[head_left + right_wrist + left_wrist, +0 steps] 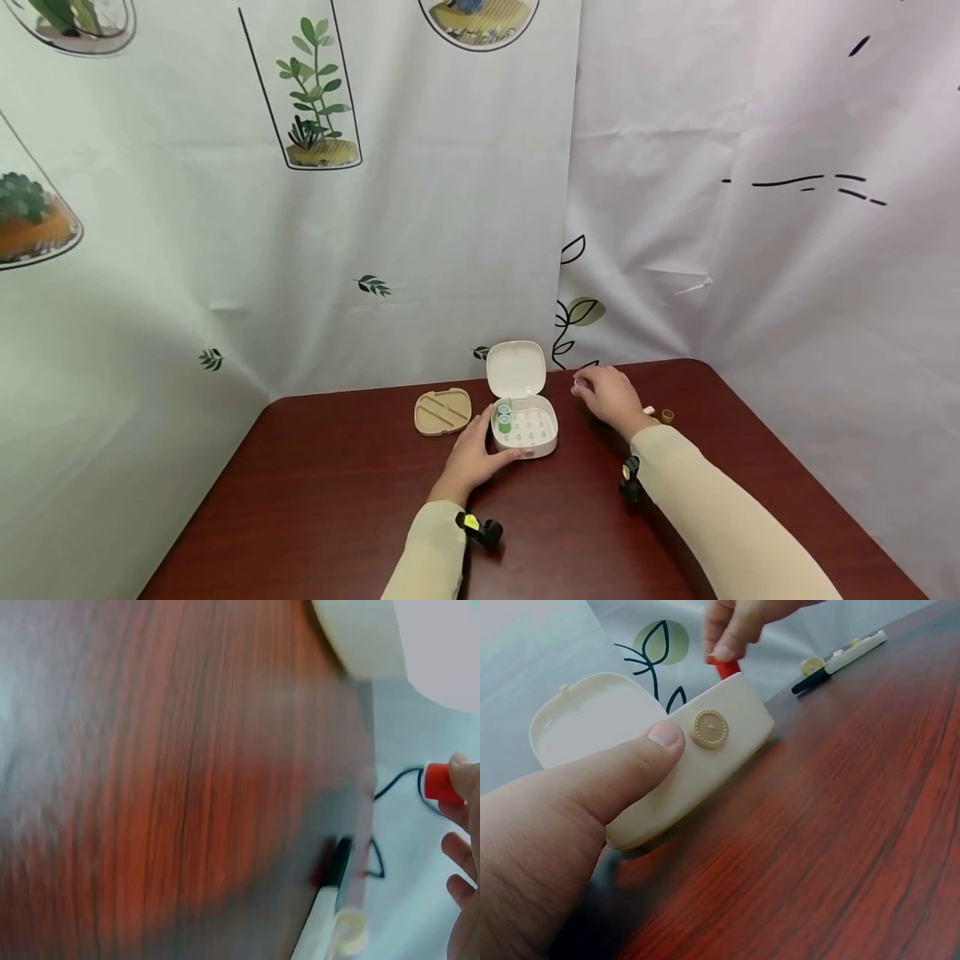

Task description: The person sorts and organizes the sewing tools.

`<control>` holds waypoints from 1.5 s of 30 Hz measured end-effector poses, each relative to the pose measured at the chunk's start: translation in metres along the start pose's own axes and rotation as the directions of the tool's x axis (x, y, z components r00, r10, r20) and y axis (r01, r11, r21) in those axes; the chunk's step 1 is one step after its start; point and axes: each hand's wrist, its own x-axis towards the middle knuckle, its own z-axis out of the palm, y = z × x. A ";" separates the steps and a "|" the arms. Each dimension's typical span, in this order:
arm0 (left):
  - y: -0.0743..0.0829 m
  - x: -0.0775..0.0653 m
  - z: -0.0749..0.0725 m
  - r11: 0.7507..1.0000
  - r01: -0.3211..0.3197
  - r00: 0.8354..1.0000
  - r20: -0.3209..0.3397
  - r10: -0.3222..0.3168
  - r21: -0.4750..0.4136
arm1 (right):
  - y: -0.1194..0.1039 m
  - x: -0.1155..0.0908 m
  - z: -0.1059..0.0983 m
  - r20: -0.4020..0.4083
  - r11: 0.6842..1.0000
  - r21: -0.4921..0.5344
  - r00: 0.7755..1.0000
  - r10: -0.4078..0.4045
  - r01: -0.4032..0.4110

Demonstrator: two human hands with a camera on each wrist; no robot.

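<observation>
1 beige tray (442, 412) near white case (547, 447)

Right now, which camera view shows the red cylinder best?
The right wrist view: the red cylinder appears largest, sticking out from the right hand. Left wrist shows a smaller part beyond the white box; head, only a tiny pale end.
</observation>
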 end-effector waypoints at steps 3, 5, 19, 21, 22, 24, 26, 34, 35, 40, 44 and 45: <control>-0.001 0.000 0.000 1.000 0.006 1.000 0.001 -0.006 -0.003 | -0.012 0.003 0.003 -0.027 0.997 -0.010 0.997 -0.072 0.072; -0.002 -0.001 0.001 1.000 0.018 1.000 0.007 -0.018 -0.007 | -0.020 0.004 0.006 -0.039 0.993 -0.019 0.993 -0.115 0.114; -0.002 0.001 0.001 1.000 -0.009 1.000 -0.005 0.009 -0.007 | -0.069 0.005 0.019 0.032 0.973 -0.031 0.974 -0.226 0.227; -0.002 0.001 0.001 1.000 -0.007 1.000 -0.001 0.007 -0.001 | -0.072 0.005 0.024 0.059 0.977 -0.036 0.976 -0.208 0.210; -0.002 0.001 0.001 1.000 -0.007 1.000 0.002 0.007 0.002 | -0.073 0.005 0.026 0.070 0.978 -0.037 0.977 -0.201 0.203; -0.002 0.000 0.001 1.000 -0.014 1.000 0.004 0.014 0.004 | -0.076 0.006 0.031 0.089 0.982 -0.035 0.979 -0.184 0.188; -0.002 0.000 0.002 1.000 -0.015 1.000 0.001 0.015 0.000 | -0.079 0.006 0.036 0.100 0.985 -0.040 0.981 -0.165 0.169; -0.002 0.000 0.002 1.000 -0.019 1.000 -0.004 0.019 -0.005 | -0.086 0.008 0.056 0.122 0.998 -0.063 0.993 -0.010 0.018; -0.003 0.000 0.002 1.000 -0.022 1.000 -0.005 0.022 -0.004 | -0.087 0.008 0.057 0.120 0.998 -0.064 0.993 -0.006 0.013; -0.003 0.001 0.003 1.000 -0.025 1.000 -0.006 0.025 0.002 | -0.091 0.008 0.062 0.115 0.996 -0.093 0.993 -0.006 0.017; -0.002 -0.001 0.001 1.000 -0.017 1.000 -0.002 0.017 -0.005 | -0.094 0.009 0.065 0.119 0.993 -0.117 0.993 0.004 0.010; -0.002 0.000 0.001 1.000 -0.016 1.000 -0.002 0.016 -0.006 | -0.096 0.009 0.065 0.121 0.992 -0.122 0.993 0.008 0.006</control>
